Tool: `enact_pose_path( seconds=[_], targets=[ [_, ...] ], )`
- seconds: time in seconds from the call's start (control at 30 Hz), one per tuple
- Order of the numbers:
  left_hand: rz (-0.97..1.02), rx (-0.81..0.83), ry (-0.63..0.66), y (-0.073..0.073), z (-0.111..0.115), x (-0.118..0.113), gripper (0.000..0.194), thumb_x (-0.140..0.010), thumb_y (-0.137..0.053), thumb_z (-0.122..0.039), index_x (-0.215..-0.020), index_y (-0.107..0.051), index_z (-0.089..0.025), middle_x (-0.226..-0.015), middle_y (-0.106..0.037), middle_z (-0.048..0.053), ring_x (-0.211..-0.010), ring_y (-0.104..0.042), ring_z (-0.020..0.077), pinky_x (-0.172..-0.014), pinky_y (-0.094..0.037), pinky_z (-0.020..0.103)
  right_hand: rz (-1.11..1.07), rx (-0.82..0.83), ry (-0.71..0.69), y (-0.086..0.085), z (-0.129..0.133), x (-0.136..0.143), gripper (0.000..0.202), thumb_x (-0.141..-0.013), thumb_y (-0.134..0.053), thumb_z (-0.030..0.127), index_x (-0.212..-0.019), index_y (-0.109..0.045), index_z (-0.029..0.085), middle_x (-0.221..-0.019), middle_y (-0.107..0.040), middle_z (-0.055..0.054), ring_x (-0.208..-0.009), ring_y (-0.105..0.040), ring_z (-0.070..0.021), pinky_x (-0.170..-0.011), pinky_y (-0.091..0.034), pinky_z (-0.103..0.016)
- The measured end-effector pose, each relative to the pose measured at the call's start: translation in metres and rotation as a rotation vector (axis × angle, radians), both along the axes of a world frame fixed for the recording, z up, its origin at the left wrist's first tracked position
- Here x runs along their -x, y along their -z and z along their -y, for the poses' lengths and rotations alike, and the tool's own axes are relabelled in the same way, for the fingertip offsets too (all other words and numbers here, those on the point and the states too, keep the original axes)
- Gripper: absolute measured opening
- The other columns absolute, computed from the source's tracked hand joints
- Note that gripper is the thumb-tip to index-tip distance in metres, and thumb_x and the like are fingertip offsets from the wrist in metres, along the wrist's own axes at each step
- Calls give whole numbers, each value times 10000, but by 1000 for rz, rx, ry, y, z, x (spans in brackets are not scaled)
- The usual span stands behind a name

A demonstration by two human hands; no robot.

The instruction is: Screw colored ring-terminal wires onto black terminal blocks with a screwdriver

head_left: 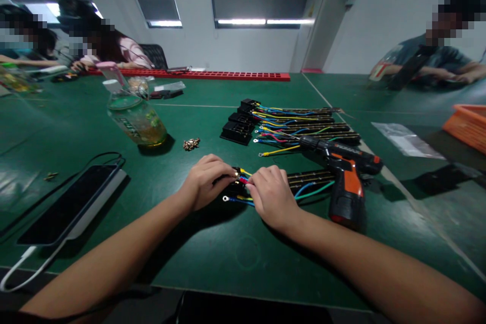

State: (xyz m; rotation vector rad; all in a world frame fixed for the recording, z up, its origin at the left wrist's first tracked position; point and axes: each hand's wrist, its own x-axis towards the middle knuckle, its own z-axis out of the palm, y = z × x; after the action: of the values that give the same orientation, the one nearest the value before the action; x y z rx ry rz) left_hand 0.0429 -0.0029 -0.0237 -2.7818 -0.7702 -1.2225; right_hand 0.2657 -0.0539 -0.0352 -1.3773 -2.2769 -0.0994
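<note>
My left hand (208, 182) is closed at the near black plastic block, its fingertips by a brass-coloured terminal; much of the block is hidden. Close beside it, my right hand (271, 197) pinches coloured wires, with a red sleeve between the two hands. A blue wire with a ring terminal (226, 198) sticks out below my left fingers. The black strip (313, 178) of this piece runs off to the right, with blue and green wires along it. A small pile of brass screws (191, 144) lies beyond my left hand.
Several wired black blocks (237, 129) lie behind my hands. A black and orange cordless drill (347, 177) rests at right, near an orange basket (467, 126). A bottle (138, 121) and a phone (68, 205) on a cable are at left. Other people sit around the table.
</note>
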Motion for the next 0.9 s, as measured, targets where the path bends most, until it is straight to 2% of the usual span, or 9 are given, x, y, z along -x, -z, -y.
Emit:
enact_pose_path(
  seconds=[0.17,0.5,0.73,0.9],
  targets=[
    [-17,12,11,-1,-1,0,58,-986,-670,-203,-957,-720,-197,-885,-788,20,-797,-678,168,-788,-545,328,-32,-33,-2,1,0,-1,123,-1013,-572,230,-943,-663,185,-983,-694,-69,-917,-472,-242,-809,-284,-378],
    [-40,60,78,-3,-5,1,121,-1016,-650,-229,-928,-727,-202,-918,-814,21,-803,-737,155,-816,-543,341,-9,12,-9,-1,1,-1,180,-1034,-534,250,-953,-676,175,-996,-691,-74,-919,-478,-241,-817,-288,-384],
    [-28,80,121,-4,-6,1,80,-995,-667,-203,-948,-730,-195,-903,-808,23,-797,-737,156,-818,-539,334,-23,13,-11,0,1,-1,174,-1032,-538,251,-955,-678,180,-993,-692,-72,-918,-478,-238,-821,-287,-381],
    [-28,114,75,-6,-2,0,73,-977,-663,-192,-948,-731,-189,-877,-790,33,-788,-699,173,-786,-543,337,-17,-17,-19,1,1,-1,172,-1030,-542,248,-937,-672,183,-980,-692,-69,-905,-475,-239,-817,-285,-380]
  ],
)
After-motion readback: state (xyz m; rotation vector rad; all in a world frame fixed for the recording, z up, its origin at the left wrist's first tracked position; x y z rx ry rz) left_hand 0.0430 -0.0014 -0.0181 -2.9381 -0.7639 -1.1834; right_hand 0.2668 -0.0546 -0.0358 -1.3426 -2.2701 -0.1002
